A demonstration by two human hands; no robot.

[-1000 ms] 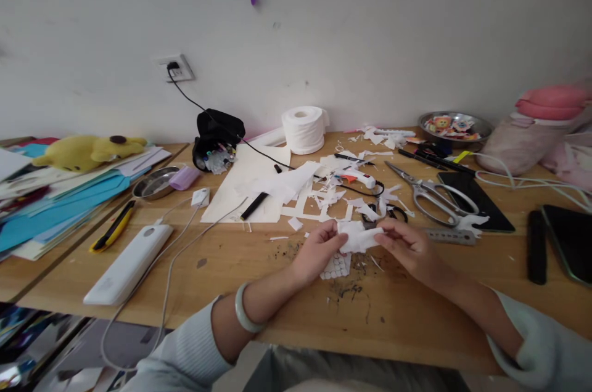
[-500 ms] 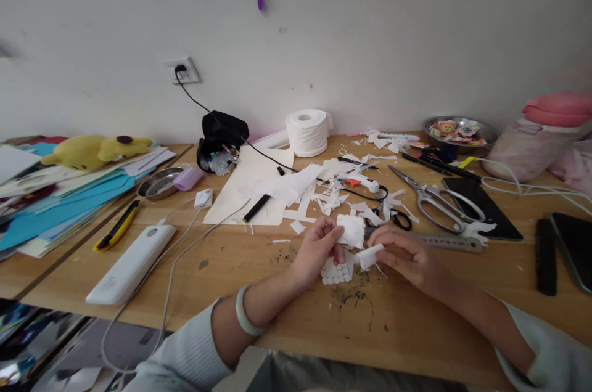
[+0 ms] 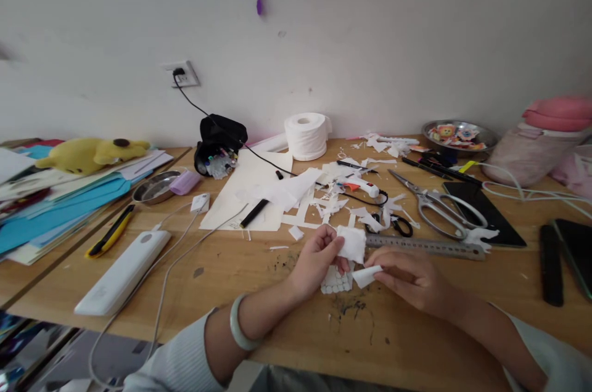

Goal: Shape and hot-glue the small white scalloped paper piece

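Note:
My left hand [image 3: 318,259] pinches a small, puffy white square [image 3: 351,245] that looks like padded tissue or paper. Between the thumb and fingers of my right hand [image 3: 409,277] is a white paper piece [image 3: 366,275], folded or curled, just below the square. Under my left fingers, a white piece with rounded outlines drawn on it [image 3: 337,281] lies on the table. A steel ruler [image 3: 428,246] lies behind my right hand. Small black-handled scissors [image 3: 400,225] rest just beyond the ruler, partly among paper scraps [image 3: 329,202].
Large scissors [image 3: 444,210] and a dark tablet-like slab [image 3: 485,213] lie right. A toilet paper roll [image 3: 306,138] stands by the wall. At left are a power bank [image 3: 123,272], yellow cutter [image 3: 110,232], metal bowl [image 3: 157,188] and white cable [image 3: 178,281]. Dark marks stain the wooden table [image 3: 277,343].
The paper in my right hand has turned and now shows a broader, flatter face. My left hand keeps its pinch on the square. The whole view has shifted slightly.

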